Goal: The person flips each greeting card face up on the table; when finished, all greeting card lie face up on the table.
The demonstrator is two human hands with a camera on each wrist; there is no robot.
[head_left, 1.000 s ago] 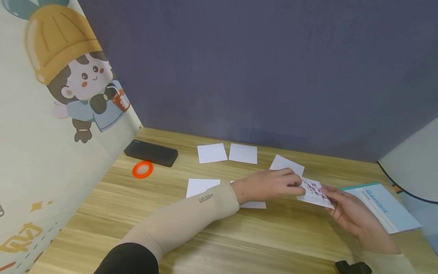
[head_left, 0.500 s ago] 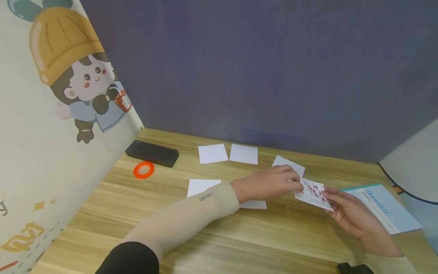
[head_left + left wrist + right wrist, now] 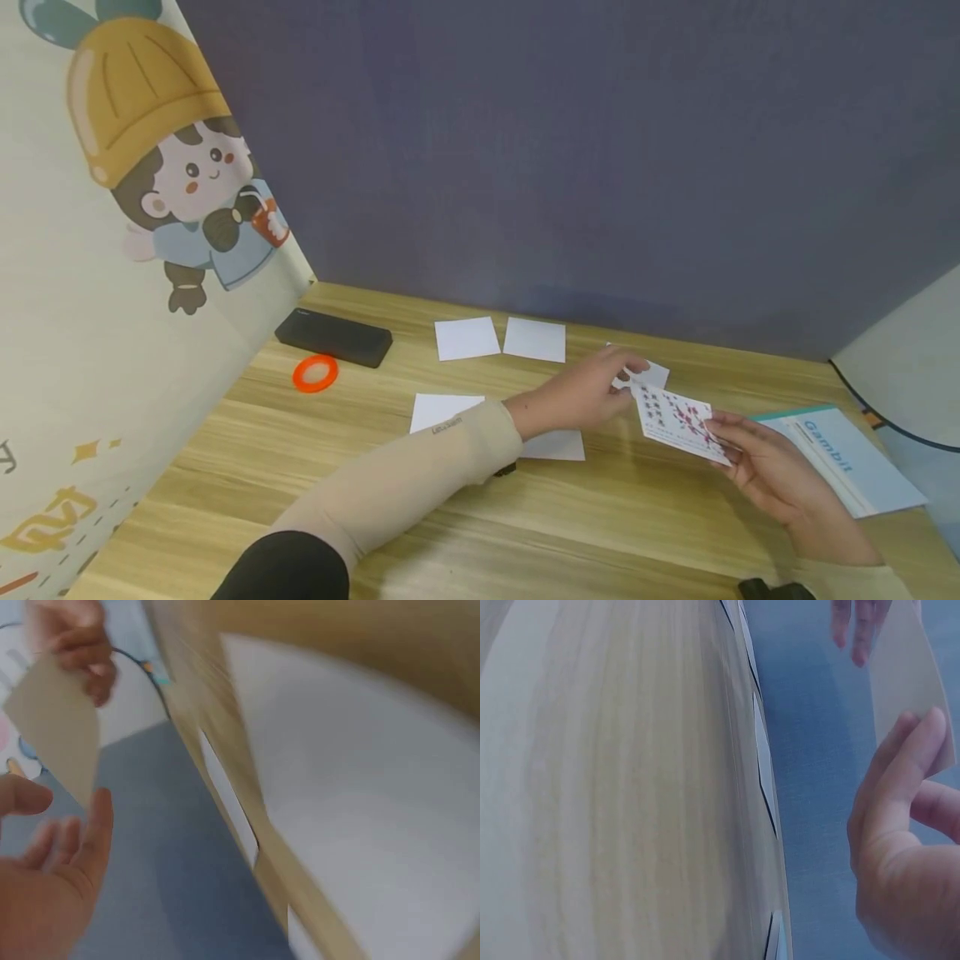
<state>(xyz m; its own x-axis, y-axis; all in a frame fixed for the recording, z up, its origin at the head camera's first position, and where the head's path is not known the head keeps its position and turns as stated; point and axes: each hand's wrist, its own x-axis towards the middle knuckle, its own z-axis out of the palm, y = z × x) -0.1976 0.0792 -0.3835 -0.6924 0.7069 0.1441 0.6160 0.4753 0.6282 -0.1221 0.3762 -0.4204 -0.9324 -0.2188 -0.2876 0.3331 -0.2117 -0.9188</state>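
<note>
Black and oblong, a case [image 3: 333, 337] lies at the left of the wood-grain table [image 3: 585, 525], an orange ring [image 3: 316, 389] just beside it. Next come blank white cards [image 3: 467, 339], some partly covered by the left sleeve [image 3: 420, 467]. The left hand [image 3: 573, 396] grasps nothing, fingers extended at the left corner of a plum-blossom card [image 3: 678, 425]; whether they touch, I cannot tell. Raised off the table, that card's long axis runs between both hands. Nearer, the right hand [image 3: 768, 471] pinches its right end, beside a "Gambit" booklet [image 3: 862, 467].
</note>
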